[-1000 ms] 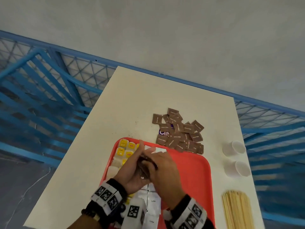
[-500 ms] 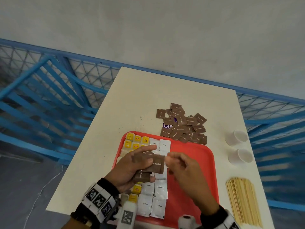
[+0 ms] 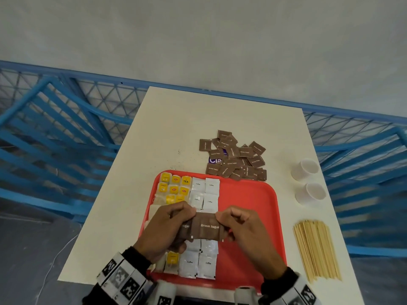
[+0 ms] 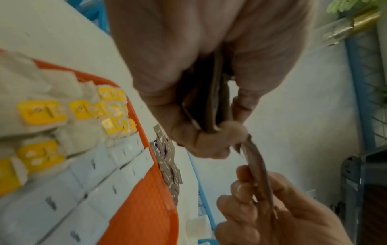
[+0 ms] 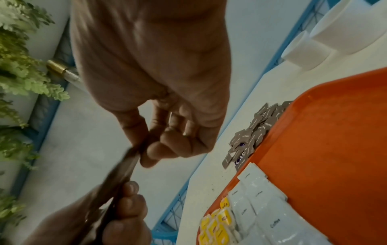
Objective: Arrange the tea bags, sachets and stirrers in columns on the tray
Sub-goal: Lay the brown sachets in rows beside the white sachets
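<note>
Above the red tray, my left hand grips a small stack of brown sugar sachets. My right hand pinches the right edge of the front brown sachet, which both hands hold between them. On the tray's left side lie yellow-tagged tea bags and, beside them, two columns of white coffee sachets. A loose pile of brown sugar sachets lies on the table beyond the tray. Wooden stirrers lie in a bundle right of the tray.
Two white paper cups stand at the table's right edge, behind the stirrers. The cream table is ringed by blue metal railings. The tray's right half holds nothing.
The hands have drawn apart; my right hand, which hung free half a second ago, now pinches the front brown sachet that my left hand also holds. The camera view has tilted down.
</note>
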### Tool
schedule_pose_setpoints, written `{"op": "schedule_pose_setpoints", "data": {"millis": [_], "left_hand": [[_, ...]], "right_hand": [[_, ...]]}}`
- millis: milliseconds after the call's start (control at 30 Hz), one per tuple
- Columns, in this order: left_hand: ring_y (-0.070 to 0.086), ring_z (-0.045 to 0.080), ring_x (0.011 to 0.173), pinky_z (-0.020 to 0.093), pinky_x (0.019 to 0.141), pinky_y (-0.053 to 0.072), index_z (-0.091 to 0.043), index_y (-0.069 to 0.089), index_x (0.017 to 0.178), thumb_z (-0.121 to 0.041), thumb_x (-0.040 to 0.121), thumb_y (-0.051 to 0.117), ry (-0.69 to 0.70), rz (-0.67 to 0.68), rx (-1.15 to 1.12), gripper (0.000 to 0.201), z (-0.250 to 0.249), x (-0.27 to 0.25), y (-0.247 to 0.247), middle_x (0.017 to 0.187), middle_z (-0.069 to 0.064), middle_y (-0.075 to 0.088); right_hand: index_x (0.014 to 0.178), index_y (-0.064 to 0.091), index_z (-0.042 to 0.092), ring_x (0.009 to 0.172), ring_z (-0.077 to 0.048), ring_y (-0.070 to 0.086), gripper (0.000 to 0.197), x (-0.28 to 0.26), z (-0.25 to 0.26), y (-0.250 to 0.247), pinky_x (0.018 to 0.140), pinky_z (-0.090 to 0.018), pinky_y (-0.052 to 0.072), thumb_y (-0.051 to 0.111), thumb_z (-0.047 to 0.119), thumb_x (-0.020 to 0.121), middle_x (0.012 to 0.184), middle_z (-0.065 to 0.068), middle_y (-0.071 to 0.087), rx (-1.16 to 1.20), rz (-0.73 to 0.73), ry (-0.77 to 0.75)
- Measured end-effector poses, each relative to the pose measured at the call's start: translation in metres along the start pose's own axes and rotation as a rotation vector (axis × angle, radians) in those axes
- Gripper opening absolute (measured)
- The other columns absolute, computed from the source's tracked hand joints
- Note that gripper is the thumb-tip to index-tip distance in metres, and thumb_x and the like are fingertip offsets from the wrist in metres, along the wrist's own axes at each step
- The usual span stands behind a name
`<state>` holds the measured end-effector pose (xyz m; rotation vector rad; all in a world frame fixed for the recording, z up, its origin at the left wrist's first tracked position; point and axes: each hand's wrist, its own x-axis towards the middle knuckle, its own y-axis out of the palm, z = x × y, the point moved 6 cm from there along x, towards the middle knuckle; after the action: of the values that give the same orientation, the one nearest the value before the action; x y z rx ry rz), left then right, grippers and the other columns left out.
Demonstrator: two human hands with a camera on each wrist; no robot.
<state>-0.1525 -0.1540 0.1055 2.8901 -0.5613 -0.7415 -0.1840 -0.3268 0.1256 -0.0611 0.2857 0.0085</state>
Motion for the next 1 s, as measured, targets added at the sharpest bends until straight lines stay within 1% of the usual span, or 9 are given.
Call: {"op": "schedule_pose_setpoints", "data": {"millis": [133,233,300,433,533,700,800,900,1000], "left_hand": [[0.035,0.019,0.041,0.021,0.040,0.035,-0.010,0.059,0.072,-0.033,0.088,0.063,-0.029,-0.027,-0.146,0.028,0.006,-0.004,-0.007,0.061,0.010,0.045],[0.041,0.021,0.042,0.020,0.038,0.036,-0.008,0.065,0.086,-0.042,0.087,0.062,-0.018,0.028,-0.017,0.034,0.008,-0.008,-0.006,0.067,0.011,0.056],[0.046,0.021,0.041,0.020,0.037,0.037,-0.011,0.069,0.091,-0.039,0.086,0.065,-0.002,0.088,0.059,0.029,0.008,-0.009,0.002,0.070,0.010,0.061],[0.046,0.021,0.046,0.020,0.039,0.038,-0.013,0.064,0.075,-0.032,0.086,0.074,0.011,0.147,0.106,0.024,0.014,-0.005,0.010,0.067,0.017,0.058],[0.046,0.021,0.038,0.020,0.038,0.037,-0.011,0.062,0.075,-0.033,0.085,0.077,-0.009,0.115,0.075,0.029,0.022,0.000,0.008,0.067,0.017,0.058],[0.046,0.020,0.037,0.020,0.037,0.036,-0.007,0.063,0.078,-0.026,0.088,0.071,-0.050,0.088,0.088,0.023,0.038,0.010,0.012,0.064,0.015,0.059],[0.050,0.022,0.044,0.021,0.038,0.036,-0.005,0.067,0.084,-0.025,0.090,0.071,-0.101,0.040,0.133,0.021,0.048,0.015,0.004,0.068,0.015,0.064],[0.049,0.019,0.040,0.020,0.038,0.036,-0.003,0.068,0.086,-0.025,0.089,0.071,-0.144,0.001,0.128,0.022,0.054,0.013,-0.011,0.067,0.014,0.065],[0.047,0.020,0.040,0.019,0.037,0.035,-0.002,0.067,0.085,-0.024,0.088,0.072,-0.157,-0.039,0.133,0.023,0.058,0.010,-0.025,0.065,0.014,0.063]], "right_hand": [[0.066,0.069,0.018,0.057,-0.017,0.047,0.032,-0.005,-0.006,-0.016,0.056,-0.029,0.038,0.061,0.019,0.096,0.058,-0.008,0.057,0.012,-0.089,-0.006],[0.070,0.072,0.019,0.058,-0.018,0.049,0.027,-0.008,-0.007,-0.022,0.057,-0.028,0.039,0.062,0.022,0.095,0.061,-0.012,0.059,0.002,-0.087,-0.008],[0.071,0.072,0.020,0.058,-0.017,0.049,0.025,-0.008,-0.007,-0.021,0.055,-0.026,0.039,0.063,0.024,0.094,0.061,-0.012,0.060,0.003,-0.073,-0.008],[0.071,0.071,0.012,0.056,-0.015,0.049,0.029,-0.009,-0.005,-0.017,0.054,-0.024,0.039,0.066,0.035,0.087,0.059,-0.008,0.061,-0.018,-0.050,-0.002],[0.076,0.066,-0.006,0.053,-0.012,0.048,0.039,-0.009,-0.014,-0.025,0.051,-0.019,0.040,0.066,0.031,0.088,0.060,-0.006,0.061,0.074,-0.142,0.061],[0.092,0.074,0.007,0.053,-0.007,0.053,0.010,-0.006,-0.033,-0.018,0.052,-0.018,0.042,0.070,0.015,0.090,0.061,0.003,0.066,0.016,-0.018,0.159],[0.088,0.075,0.007,0.050,-0.007,0.048,0.013,0.020,-0.053,-0.041,0.050,-0.019,0.038,0.067,0.015,0.093,0.055,0.003,0.060,-0.120,-0.137,0.179],[0.073,0.070,0.009,0.044,-0.004,0.046,0.024,0.068,-0.086,-0.075,0.051,-0.023,0.038,0.063,0.014,0.095,0.050,0.004,0.058,-0.318,-0.261,0.245],[0.060,0.067,0.014,0.038,0.001,0.045,0.032,0.108,-0.111,-0.092,0.047,-0.015,0.039,0.067,0.014,0.092,0.048,0.004,0.058,-0.391,-0.319,0.334]]}}
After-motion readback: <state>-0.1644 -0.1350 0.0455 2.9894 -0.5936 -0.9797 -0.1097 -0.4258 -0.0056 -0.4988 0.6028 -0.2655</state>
